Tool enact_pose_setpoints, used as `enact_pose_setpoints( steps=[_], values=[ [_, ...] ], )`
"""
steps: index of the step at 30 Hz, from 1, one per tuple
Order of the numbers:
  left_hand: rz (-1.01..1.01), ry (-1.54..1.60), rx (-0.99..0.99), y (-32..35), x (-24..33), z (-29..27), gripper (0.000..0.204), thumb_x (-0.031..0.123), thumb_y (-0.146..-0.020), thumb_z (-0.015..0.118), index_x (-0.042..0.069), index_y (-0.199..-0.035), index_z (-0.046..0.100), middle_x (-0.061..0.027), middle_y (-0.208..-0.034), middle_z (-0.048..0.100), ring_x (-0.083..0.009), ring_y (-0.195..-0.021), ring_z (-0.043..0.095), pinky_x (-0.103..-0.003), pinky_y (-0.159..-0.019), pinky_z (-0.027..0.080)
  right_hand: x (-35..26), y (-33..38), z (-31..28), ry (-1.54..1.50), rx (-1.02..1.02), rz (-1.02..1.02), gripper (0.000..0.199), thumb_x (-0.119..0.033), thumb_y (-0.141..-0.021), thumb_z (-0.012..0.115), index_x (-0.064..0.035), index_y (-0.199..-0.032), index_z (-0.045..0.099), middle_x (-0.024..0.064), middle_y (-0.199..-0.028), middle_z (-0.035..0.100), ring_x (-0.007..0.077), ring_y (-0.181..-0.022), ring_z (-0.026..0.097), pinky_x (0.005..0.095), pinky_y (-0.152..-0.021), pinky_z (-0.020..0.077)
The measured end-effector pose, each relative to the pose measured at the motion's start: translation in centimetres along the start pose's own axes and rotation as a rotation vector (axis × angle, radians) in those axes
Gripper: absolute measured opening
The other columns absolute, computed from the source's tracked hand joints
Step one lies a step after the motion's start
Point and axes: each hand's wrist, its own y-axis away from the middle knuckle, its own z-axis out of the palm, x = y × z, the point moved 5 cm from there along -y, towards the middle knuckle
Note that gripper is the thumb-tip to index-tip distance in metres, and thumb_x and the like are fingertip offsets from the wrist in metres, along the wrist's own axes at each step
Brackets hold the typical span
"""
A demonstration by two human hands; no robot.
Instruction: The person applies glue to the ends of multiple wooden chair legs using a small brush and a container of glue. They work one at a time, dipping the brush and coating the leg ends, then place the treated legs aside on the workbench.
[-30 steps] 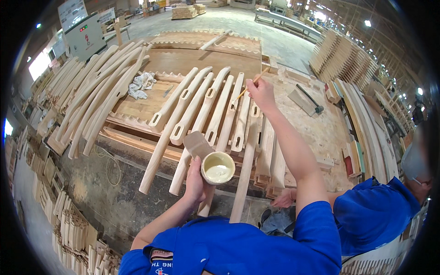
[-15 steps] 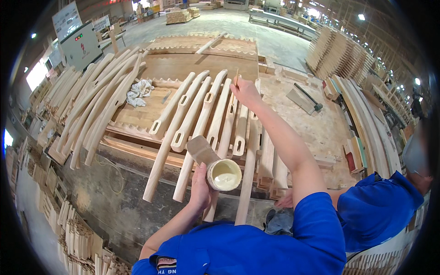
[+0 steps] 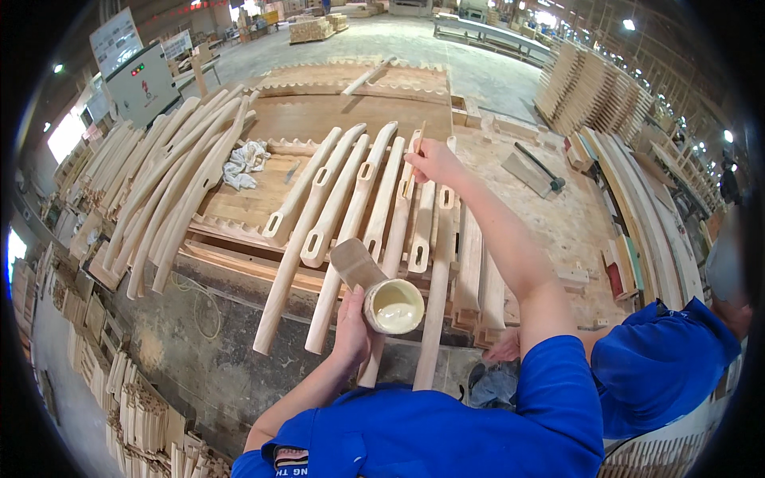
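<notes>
— What has the left hand (image 3: 351, 325) got?

— A small round cup (image 3: 393, 306) of pale, creamy stuff, glue by the look of it. The fingers are wrapped around its side, closed on it, and it sits tipped toward the person, just over the near edge of the workbench (image 3: 558, 223). A flat brown piece juts up from behind the cup (a scraper or a handle, I cannot tell which).

— And the right hand (image 3: 431, 162)?

— Stretched well out across the bench, fingers pinched together on a thin wooden stick (image 3: 413, 163). The stick runs steeply, its lower end down at one of the long curved wooden parts (image 3: 396, 209).

— Those parts, how do they lie?

— Side by side in a fan, near ends toward the person, each with a slot cut through near its lower end. They rest on a notched wooden rack (image 3: 239, 209), and some overhang the bench edge beside the cup.

— What else is about?

— A white rag (image 3: 243, 160) lies on the rack to the left. More curved blanks (image 3: 163, 191) are stacked further left. At the right sits another person in blue (image 3: 661, 370), one hand (image 3: 506, 348) low by the bench. Beyond the reaching arm a flat trowel-like tool (image 3: 532, 169) lies on the bench top.
</notes>
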Motion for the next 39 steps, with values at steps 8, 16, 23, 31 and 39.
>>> enact_pose_setpoints(
  steps=[8, 16, 23, 31, 39],
  values=[
    [-0.034, 0.086, -0.030, -0.6, 0.8, -0.2, 0.037, 0.030, -0.103, 0.034, 0.003, -0.128, 0.039, -0.0139, -0.126, 0.052, -0.0236, -0.115, 0.054, -0.038, -0.100, 0.045, -2.9, 1.0, -2.4, 0.402, -0.002, -0.231, 0.023, -0.021, -0.085, 0.060, 0.0013, -0.081, 0.058, 0.0170, -0.075, 0.064, 0.0342, -0.074, 0.063, 0.0390, -0.069, 0.0507],
    [0.214, -0.002, 0.067, -1.2, 6.5, -0.8, 0.037, 0.029, -0.102, 0.032, 0.013, -0.136, 0.031, -0.0101, -0.135, 0.045, -0.0260, -0.120, 0.052, -0.047, -0.092, 0.051, -9.9, 9.0, -2.6, -0.548, 0.096, -0.345, 0.013, -0.011, -0.091, 0.059, -0.0009, -0.084, 0.054, 0.0074, -0.075, 0.062, 0.0126, -0.064, 0.061, 0.0249, -0.060, 0.0491],
    [0.292, 0.033, 0.062, -1.0, 7.7, 0.4, 0.034, 0.024, -0.102, 0.032, 0.014, -0.135, 0.033, -0.0090, -0.132, 0.047, -0.0243, -0.118, 0.053, -0.045, -0.090, 0.053, -8.2, 13.2, 1.9, -0.675, 0.041, -0.176, 0.016, -0.016, -0.094, 0.057, -0.0021, -0.087, 0.052, 0.0062, -0.068, 0.060, 0.0104, -0.055, 0.059, 0.0219, -0.051, 0.0493],
    [0.319, 0.062, 0.042, -0.4, 8.1, 1.1, 0.030, 0.024, -0.102, 0.033, 0.013, -0.130, 0.035, -0.0094, -0.127, 0.049, -0.0234, -0.112, 0.057, -0.045, -0.086, 0.055, -2.7, 14.2, 5.8, -1.377, -0.090, 0.191, 0.010, -0.015, -0.094, 0.056, -0.0057, -0.092, 0.055, 0.0103, -0.079, 0.064, 0.0163, -0.066, 0.064, 0.0348, -0.065, 0.0570],
    [0.276, 0.102, 0.091, -0.6, 8.2, 0.0, 0.028, 0.026, -0.103, 0.031, 0.010, -0.126, 0.035, -0.0118, -0.128, 0.048, -0.0277, -0.115, 0.055, -0.048, -0.090, 0.054, -1.9, 14.9, 6.4, -1.467, 0.035, 0.189, 0.009, -0.016, -0.094, 0.057, -0.0080, -0.088, 0.057, 0.0078, -0.080, 0.065, 0.0150, -0.070, 0.063, 0.0358, -0.068, 0.0562]
  ],
)
